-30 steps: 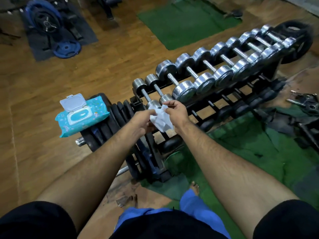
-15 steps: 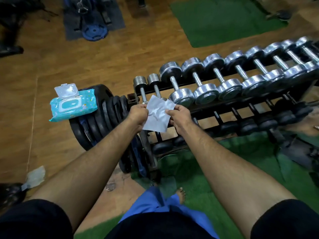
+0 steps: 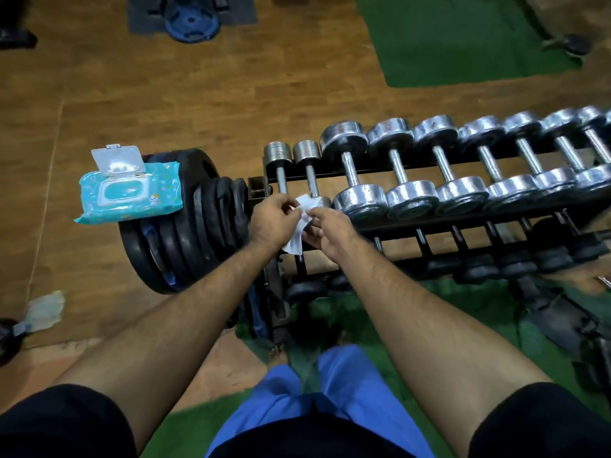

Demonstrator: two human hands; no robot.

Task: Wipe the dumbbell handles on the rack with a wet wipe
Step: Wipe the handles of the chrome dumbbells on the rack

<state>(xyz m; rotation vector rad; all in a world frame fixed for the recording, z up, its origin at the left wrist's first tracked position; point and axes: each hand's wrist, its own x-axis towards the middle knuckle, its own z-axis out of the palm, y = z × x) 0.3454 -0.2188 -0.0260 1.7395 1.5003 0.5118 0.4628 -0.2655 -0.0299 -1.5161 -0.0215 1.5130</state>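
Both my hands hold a white wet wipe [image 3: 299, 231] just in front of the left end of the black dumbbell rack [image 3: 463, 223]. My left hand [image 3: 269, 219] pinches its upper left part, and my right hand [image 3: 325, 229] pinches its right side; the wipe is folded narrow and hangs down between them. Several chrome dumbbells [image 3: 350, 170] lie in a row on the top shelf, handles bare. The two smallest dumbbells [image 3: 281, 173] sit right behind my hands. Dark dumbbells fill the lower shelf.
A teal wet-wipe pack [image 3: 132, 193] with its lid flipped open lies on a stack of black weight plates [image 3: 185, 226] left of the rack. Green mats [image 3: 456, 34] and a blue plate [image 3: 191, 18] lie on the wooden floor. My bare foot [image 3: 277, 355] stands on the green mat below.
The wipe was spread flat between my hands half a second ago; now it is folded into a narrow strip. The view has shifted left and closer to the rack.
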